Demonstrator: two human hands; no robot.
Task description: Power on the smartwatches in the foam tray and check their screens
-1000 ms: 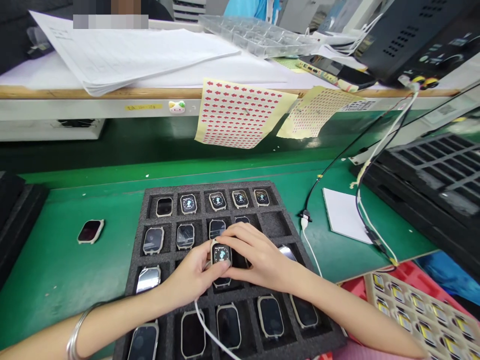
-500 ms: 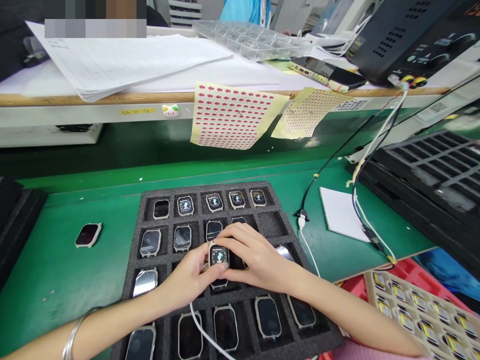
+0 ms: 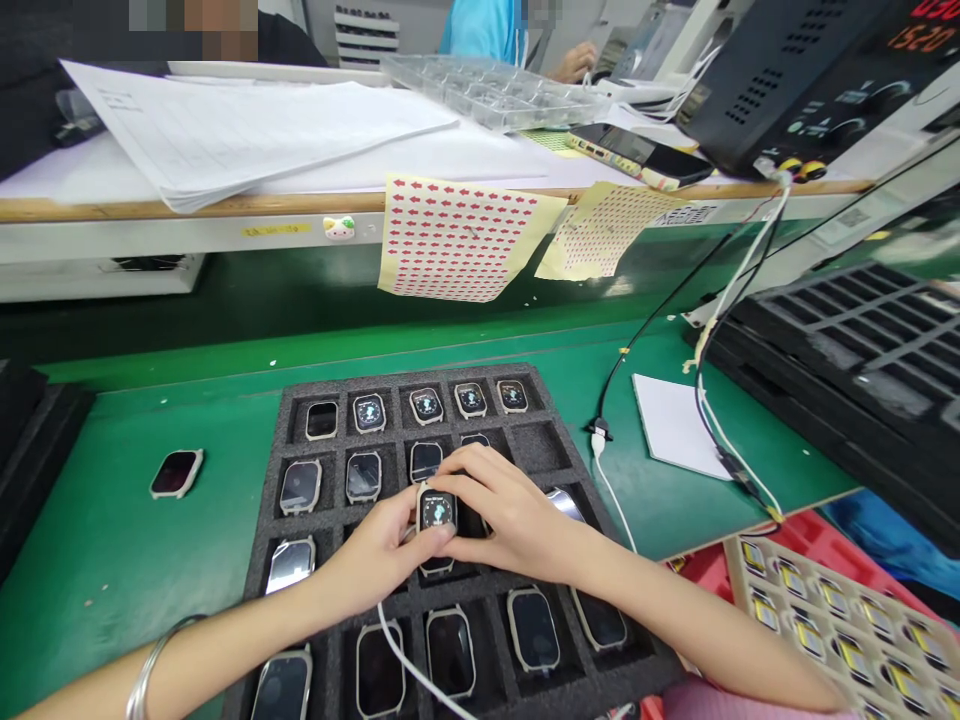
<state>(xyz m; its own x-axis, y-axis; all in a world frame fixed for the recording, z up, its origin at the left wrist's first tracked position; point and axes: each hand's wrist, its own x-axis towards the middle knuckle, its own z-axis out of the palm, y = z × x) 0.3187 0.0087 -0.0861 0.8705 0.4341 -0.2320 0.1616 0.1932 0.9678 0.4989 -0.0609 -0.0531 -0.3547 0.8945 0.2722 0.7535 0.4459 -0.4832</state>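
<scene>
- Green bench top (image 3: 97, 540) bears the work; left of the foam it spreads wide, giving the left arm sideways room, while at the back the overhanging shelf (image 3: 210, 235) limits reach and lift.
- Black tray stack (image 3: 810, 370) stands at the right, probably parked within reach; its near corner bounds sideways movement there.
- Grey foam tray (image 3: 576, 465) sits squarely before the person, apparently so both hands can reach its pockets; the walls hold the watches face-up and apart, and these raised edges would catch anything slid sideways.
- Right hand (image 3: 504, 510) is narrowed around the held watch, fingers at its top and right side, the grip likely steadying it.
- Left hand (image 3: 384, 555) is also closed on it, thumb over the lower front, other fingers mostly hidden.
- Held watch (image 3: 436, 507) is over the tray's middle, lit screen tipped toward the viewer, presumably for reading; other watches lie close around and below.
- Lone watch (image 3: 177, 473) lies on the bench, well apart from the tray's left edge, perhaps set aside.
- White cable (image 3: 409, 660) trails from under the left hand across the front pockets; whether it joins the watch is hidden.
</scene>
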